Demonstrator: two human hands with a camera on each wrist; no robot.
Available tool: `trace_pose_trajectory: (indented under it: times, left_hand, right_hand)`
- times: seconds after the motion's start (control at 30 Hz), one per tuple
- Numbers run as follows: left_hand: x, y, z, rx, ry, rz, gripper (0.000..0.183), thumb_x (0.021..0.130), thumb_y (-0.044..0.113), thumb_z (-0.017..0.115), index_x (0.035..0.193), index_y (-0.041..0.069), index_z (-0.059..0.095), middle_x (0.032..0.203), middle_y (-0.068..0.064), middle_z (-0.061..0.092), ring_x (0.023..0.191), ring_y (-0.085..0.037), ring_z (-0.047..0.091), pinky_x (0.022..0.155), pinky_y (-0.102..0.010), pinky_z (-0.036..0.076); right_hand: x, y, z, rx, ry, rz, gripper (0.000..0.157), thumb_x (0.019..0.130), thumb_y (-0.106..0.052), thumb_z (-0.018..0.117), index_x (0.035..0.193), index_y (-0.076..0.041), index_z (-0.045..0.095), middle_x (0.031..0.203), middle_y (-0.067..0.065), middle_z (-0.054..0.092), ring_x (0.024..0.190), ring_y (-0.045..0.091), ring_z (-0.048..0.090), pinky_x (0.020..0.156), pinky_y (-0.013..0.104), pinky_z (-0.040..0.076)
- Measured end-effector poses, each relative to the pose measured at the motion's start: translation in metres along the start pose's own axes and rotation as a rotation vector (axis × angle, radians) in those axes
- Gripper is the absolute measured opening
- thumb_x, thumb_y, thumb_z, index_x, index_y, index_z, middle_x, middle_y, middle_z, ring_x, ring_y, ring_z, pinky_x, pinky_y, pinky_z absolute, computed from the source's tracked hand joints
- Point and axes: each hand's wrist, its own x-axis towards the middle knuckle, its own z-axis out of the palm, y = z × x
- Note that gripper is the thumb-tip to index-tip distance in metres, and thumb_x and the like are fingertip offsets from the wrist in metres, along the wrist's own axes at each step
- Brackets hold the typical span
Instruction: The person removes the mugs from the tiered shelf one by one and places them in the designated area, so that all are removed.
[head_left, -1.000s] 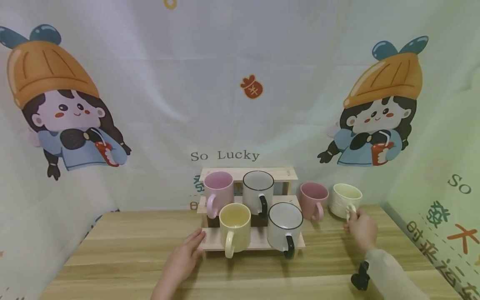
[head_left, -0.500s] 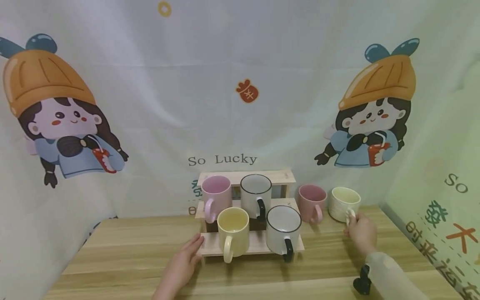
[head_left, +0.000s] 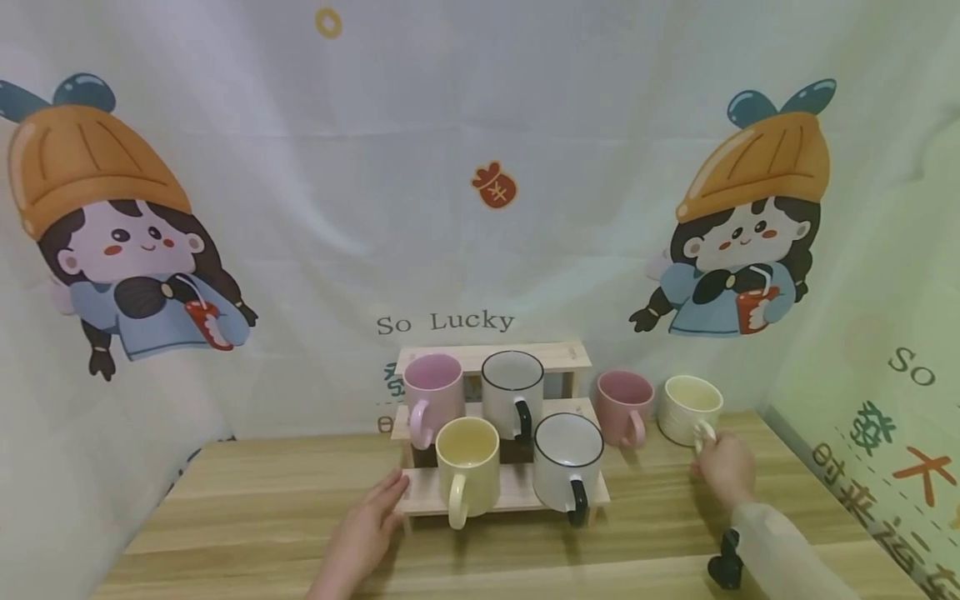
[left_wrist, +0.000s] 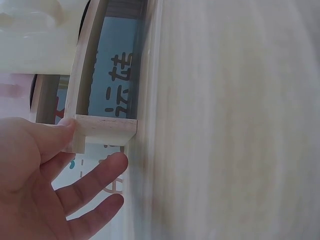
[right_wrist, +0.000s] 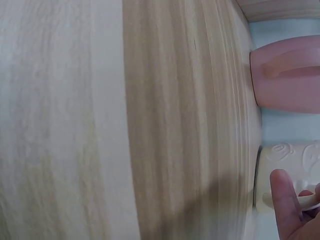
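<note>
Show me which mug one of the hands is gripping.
The cream mug, rightmost of six: only its handle is held, by the right hand.

There are six mugs [head_left: 471, 467], one wooden rack [head_left: 517, 488], one table [head_left: 262, 492] and two printed cartoon figures [head_left: 112, 237].

Printed cloth [head_left: 360, 183] backing a wooden table [head_left: 247, 508]; cartoon girl [head_left: 138, 233] at left; second cartoon girl [head_left: 742, 237] at right; between them, red pouch [head_left: 495, 187] above dark lettering [head_left: 446, 322].

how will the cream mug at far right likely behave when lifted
The cream mug looks ceramic, so it's probably stiff and may chip if knocked. Its handle, gripped by the right hand, sits on one side, so the body may tilt.
</note>
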Motion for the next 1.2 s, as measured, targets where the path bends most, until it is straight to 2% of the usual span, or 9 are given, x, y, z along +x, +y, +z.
trace_pose_trajectory:
  times: [0.27,0.53,0.73,0.9,1.0,1.1,1.2]
  left_hand:
    - [-0.002,0.001,0.001,-0.002,0.015,0.025,0.048,0.088,0.006,0.062,0.135,0.008,0.054,0.147,-0.007,0.046,0.122,-0.039,0.053,0.098,-0.058,0.045]
    - [-0.002,0.002,0.0,-0.014,0.006,0.007,0.048,0.089,0.006,0.062,0.136,0.009,0.053,0.147,-0.006,0.045,0.127,-0.037,0.049,0.102,-0.057,0.042]
    - [-0.002,0.003,-0.001,-0.015,0.01,0.015,0.048,0.089,0.005,0.062,0.136,0.008,0.053,0.147,-0.007,0.045,0.127,-0.037,0.049,0.103,-0.057,0.041]
    - [-0.003,0.003,-0.001,-0.011,0.01,0.017,0.048,0.089,0.006,0.062,0.136,0.008,0.053,0.146,-0.007,0.046,0.126,-0.038,0.05,0.102,-0.057,0.042]
    - [-0.003,0.003,-0.001,-0.012,0.001,0.011,0.048,0.089,0.006,0.062,0.136,0.009,0.053,0.147,-0.007,0.045,0.126,-0.038,0.05,0.102,-0.058,0.042]
    - [-0.002,0.003,-0.001,-0.017,-0.002,0.006,0.048,0.089,0.005,0.061,0.136,0.008,0.052,0.147,-0.007,0.044,0.128,-0.038,0.048,0.103,-0.058,0.041]
    - [-0.003,0.003,-0.001,-0.02,-0.003,0.004,0.048,0.09,0.006,0.061,0.137,0.008,0.052,0.148,-0.008,0.044,0.129,-0.038,0.047,0.104,-0.058,0.039]
  right_hand:
    - [-0.001,0.001,-0.005,0.025,-0.006,0.012,0.033,0.098,-0.009,0.036,0.102,0.019,0.055,0.064,0.013,0.068,0.049,0.007,0.056,0.05,0.026,0.04]
    - [0.001,0.005,-0.009,0.029,-0.021,0.015,0.035,0.099,-0.01,0.035,0.106,0.02,0.053,0.065,0.013,0.068,0.05,0.008,0.058,0.051,0.025,0.041]
    - [0.001,0.007,-0.01,0.025,-0.012,-0.004,0.035,0.098,-0.009,0.035,0.105,0.02,0.053,0.065,0.015,0.069,0.049,0.008,0.06,0.051,0.025,0.042]
    - [0.001,0.007,-0.013,0.011,-0.011,-0.029,0.035,0.097,-0.011,0.036,0.102,0.019,0.055,0.062,0.01,0.067,0.051,0.008,0.057,0.052,0.026,0.041]
    - [0.0,0.009,-0.016,0.0,-0.009,-0.036,0.039,0.098,-0.014,0.036,0.104,0.019,0.056,0.061,0.01,0.067,0.051,0.01,0.058,0.051,0.027,0.042]
    - [-0.001,0.009,-0.02,-0.008,0.001,-0.004,0.047,0.099,-0.022,0.034,0.11,0.019,0.054,0.059,0.008,0.066,0.05,0.013,0.06,0.051,0.028,0.043]
    - [-0.003,0.009,-0.024,-0.038,0.013,0.023,0.055,0.099,-0.029,0.031,0.115,0.019,0.052,0.056,0.006,0.066,0.05,0.015,0.06,0.056,0.036,0.05]
